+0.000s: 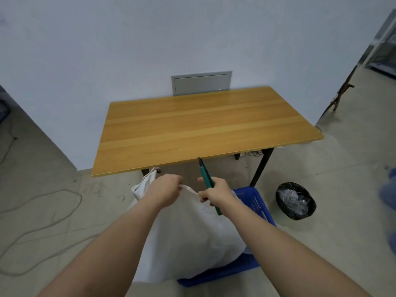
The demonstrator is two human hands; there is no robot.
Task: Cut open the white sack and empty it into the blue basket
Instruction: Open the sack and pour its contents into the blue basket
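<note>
The white sack (188, 236) stands on the floor in front of me, resting in and over the blue basket (252, 200), which shows at its right side and under its near end. My left hand (166, 190) pinches the sack's top edge. My right hand (216, 192) also grips that top edge and holds a green utility knife (205, 175), its tip pointing up and away toward the table edge. Most of the basket's inside is hidden by the sack.
A wooden table (203, 127) with black legs stands just beyond the sack against the white wall. A black bin (295, 200) with a liner and scraps sits on the floor to the right. A cable (38, 228) loops across the floor at left.
</note>
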